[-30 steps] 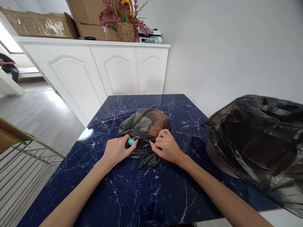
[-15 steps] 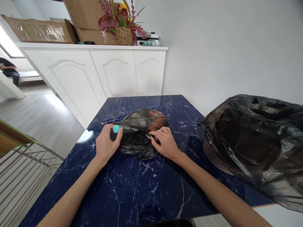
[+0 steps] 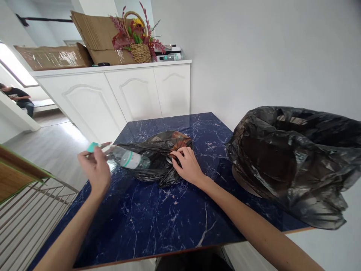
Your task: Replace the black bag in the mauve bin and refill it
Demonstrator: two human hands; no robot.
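By its turquoise cap end, my left hand [image 3: 96, 165] grips a clear plastic bottle [image 3: 132, 159] with a white label. The bottle lies on its side, its base still inside the mouth of a thin black plastic bag [image 3: 158, 169]. My right hand [image 3: 187, 162] pinches the bag's right side, fingers closed on the film. Something reddish shows through the bag behind my right fingers; what it is I cannot make out. The bag rests on a dark blue marble-patterned table [image 3: 169, 218].
A bin lined with a large black bag [image 3: 282, 162] stands on the right. Left of the table is a metal rack [image 3: 36, 210]. Behind, a white cabinet [image 3: 135, 92] carries cardboard boxes [image 3: 59, 57], a flower basket [image 3: 141, 53] and another bottle [image 3: 173, 57]. A person [image 3: 18, 96] sits far left.
My left hand has moved left, drawing the bottle mostly out of the bag. Before, only its cap showed clearly. My right hand stays on the bag. The view has shifted slightly.
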